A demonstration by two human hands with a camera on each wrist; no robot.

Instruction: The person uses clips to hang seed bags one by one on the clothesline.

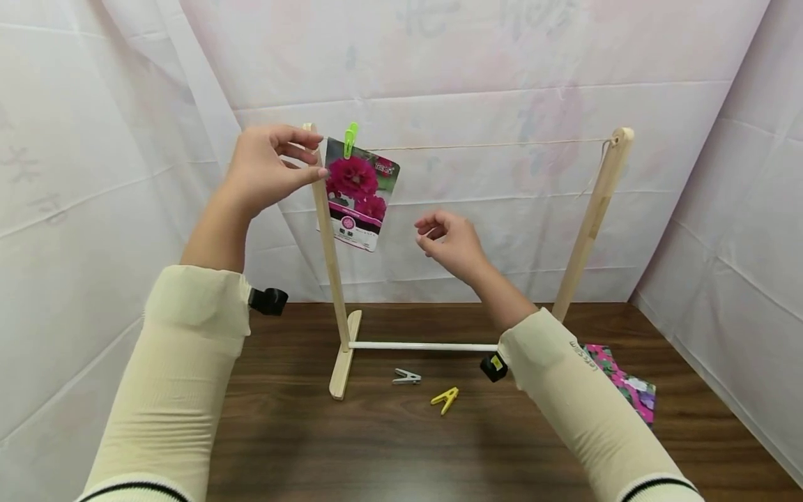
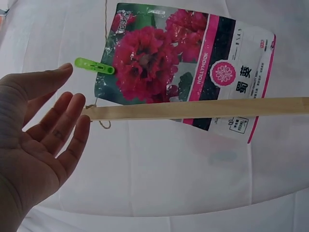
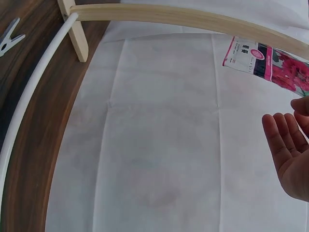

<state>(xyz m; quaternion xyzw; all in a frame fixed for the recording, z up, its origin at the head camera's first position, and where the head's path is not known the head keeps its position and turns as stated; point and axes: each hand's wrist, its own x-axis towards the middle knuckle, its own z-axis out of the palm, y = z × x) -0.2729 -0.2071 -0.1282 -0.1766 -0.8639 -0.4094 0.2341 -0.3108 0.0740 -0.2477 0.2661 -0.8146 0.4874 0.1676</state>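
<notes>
Thumb clear of its fingers, the left hand (image 1: 276, 167) holds nothing, raised beside the top of the left post (image 1: 330, 258); whether it touches we cannot tell. Just right of that post and partly behind it, the hollyhock packet (image 1: 359, 192) hangs tilted from the string (image 1: 502, 144), a green clip (image 1: 350, 141) biting its upper edge near the left corner. We judge that off-centre bite the weak point: the right side drags down, so the packet could twist or work loose. A knock from the left hand on the post could shake the string and bring the same slip. Farther right, on the near tabletop (image 1: 301, 432), lie a grey clip (image 1: 410, 378) and a yellow clip (image 1: 448, 397). Above them the right hand (image 1: 453, 244) is relaxed, empty; it hangs apart from the packet, though a careless sweep left could set the packet swinging. Rightmost: the right post (image 1: 591, 222), then a flower-printed item (image 1: 635, 390) partly behind the sleeve (image 1: 583, 404).
</notes>
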